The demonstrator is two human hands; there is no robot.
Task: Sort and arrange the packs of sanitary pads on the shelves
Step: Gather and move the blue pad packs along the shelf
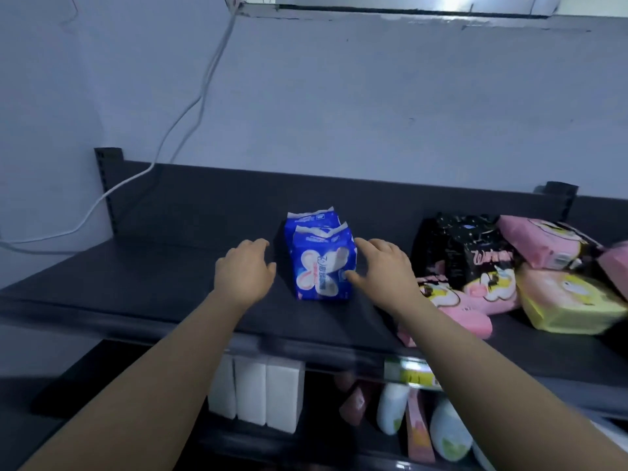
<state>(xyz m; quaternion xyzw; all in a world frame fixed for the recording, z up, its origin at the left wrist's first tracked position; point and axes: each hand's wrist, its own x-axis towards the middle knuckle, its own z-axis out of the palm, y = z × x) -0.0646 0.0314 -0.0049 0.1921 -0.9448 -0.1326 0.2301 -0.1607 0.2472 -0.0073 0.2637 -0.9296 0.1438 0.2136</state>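
both forearms crossed the shelf's [170, 266] front edge. blue packs [321, 263] stood upright mid-shelf, one behind the other, between left hand [244, 270] and right hand [380, 270]. fingers were loosely spread, gripping nothing; the right thumb seemed to touch, the left sat just apart. pink and black packs [475, 260] lay heaped toward the right edge.

l hand [244, 270] & r hand [384, 271] fwd, side by side, palms down, fingers relaxed, slightly curled

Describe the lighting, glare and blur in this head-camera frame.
Head view: dim, bluish light overall, with one glare patch at the top edge. Head view, centre: the blue packs are fairly sharp, though their small print stays unreadable. Head view, right and bottom: the yellow pack and the price label on the front of the shelf are smeared by blur.
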